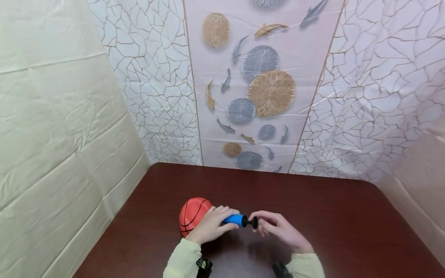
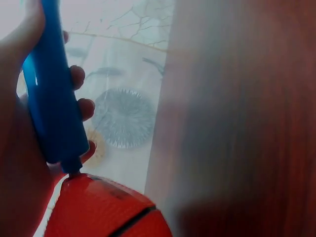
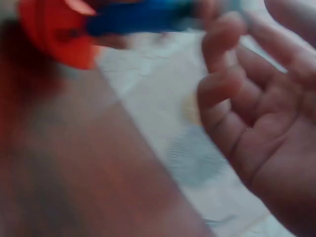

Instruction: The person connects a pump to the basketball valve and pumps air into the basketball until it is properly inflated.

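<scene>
The left hand (image 1: 213,226) had its fingers wrapped round the blue pump (image 1: 233,220), whose narrow tip (image 2: 73,166) met the red ball (image 1: 192,214) on the worktop (image 1: 139,235), so a crooked push or a roll of the ball could have bent the tip or worked it loose. The right hand (image 1: 283,231) had curled fingers at the black handle (image 1: 255,222), but whether they gripped it could not be told; a weak hold might have slipped. Beyond the dark reddish-brown worktop hung a fish-printed backdrop (image 1: 272,92), with creased pale sheeting (image 1: 62,135) to the left.
</scene>
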Demonstrator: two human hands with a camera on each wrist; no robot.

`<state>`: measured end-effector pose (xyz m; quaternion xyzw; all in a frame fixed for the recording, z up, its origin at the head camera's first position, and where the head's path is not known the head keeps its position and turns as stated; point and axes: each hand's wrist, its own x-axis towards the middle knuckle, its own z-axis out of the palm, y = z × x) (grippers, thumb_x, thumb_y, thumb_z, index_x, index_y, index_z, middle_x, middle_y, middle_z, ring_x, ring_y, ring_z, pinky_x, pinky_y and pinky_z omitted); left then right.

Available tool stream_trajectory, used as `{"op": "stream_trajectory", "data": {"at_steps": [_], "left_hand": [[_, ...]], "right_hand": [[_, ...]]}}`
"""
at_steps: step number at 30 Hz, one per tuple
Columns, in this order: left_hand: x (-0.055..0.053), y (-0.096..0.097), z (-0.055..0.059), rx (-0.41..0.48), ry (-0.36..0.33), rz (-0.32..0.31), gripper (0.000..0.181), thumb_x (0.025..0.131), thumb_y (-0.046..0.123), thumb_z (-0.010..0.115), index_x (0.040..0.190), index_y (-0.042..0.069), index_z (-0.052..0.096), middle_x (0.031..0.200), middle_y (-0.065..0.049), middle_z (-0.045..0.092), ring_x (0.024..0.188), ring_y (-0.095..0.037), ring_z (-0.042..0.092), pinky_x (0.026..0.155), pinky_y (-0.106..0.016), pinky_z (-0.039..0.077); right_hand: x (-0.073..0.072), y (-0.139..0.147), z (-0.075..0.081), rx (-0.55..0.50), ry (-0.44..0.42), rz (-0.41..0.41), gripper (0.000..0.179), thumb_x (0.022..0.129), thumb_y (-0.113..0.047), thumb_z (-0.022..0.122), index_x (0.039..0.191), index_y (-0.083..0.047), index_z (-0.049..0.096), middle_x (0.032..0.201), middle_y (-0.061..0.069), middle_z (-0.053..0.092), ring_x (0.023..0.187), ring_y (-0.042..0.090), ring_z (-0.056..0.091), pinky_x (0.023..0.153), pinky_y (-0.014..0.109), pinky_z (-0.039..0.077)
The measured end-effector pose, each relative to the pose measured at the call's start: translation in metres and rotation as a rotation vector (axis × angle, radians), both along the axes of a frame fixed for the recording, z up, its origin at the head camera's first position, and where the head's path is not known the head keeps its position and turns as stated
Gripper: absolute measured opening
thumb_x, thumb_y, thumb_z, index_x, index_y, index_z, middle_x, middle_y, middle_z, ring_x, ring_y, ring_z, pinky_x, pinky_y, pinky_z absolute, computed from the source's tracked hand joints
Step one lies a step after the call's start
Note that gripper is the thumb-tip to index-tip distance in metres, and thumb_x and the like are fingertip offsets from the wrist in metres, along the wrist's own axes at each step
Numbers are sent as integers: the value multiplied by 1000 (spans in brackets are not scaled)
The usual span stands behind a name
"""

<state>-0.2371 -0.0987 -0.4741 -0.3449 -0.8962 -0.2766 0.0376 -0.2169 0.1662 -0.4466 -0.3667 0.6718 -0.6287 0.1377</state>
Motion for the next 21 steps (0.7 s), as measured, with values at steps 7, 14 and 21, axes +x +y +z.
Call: {"op": "stream_trajectory", "data": {"at_steps": [7,14,21], "left_hand": [[-3,-8,-2,16,28,91,39,96,53,49,128,32,56,114,9,62,102,-9,52,86,-35,39],[0,2,-8,19,92,112,45,95,52,49,130,26,58,108,7,65,97,-11,55,81,-30,37],[1,0,-9,25,77,93,47,95,54,46,131,26,58,109,8,63,98,-10,52,84,-31,35]], "right_hand": [[15,38,23,-59,74,-113,24,103,2,35,114,4,57,80,2,61,61,19,49,56,31,44],[9,-8,16,165,-37,-307,20,100,-14,53,110,2,57,75,3,58,61,9,52,50,25,42],[6,-28,4,212,-64,-233,28,103,-20,48,116,2,58,79,6,56,62,14,51,52,28,43]]}}
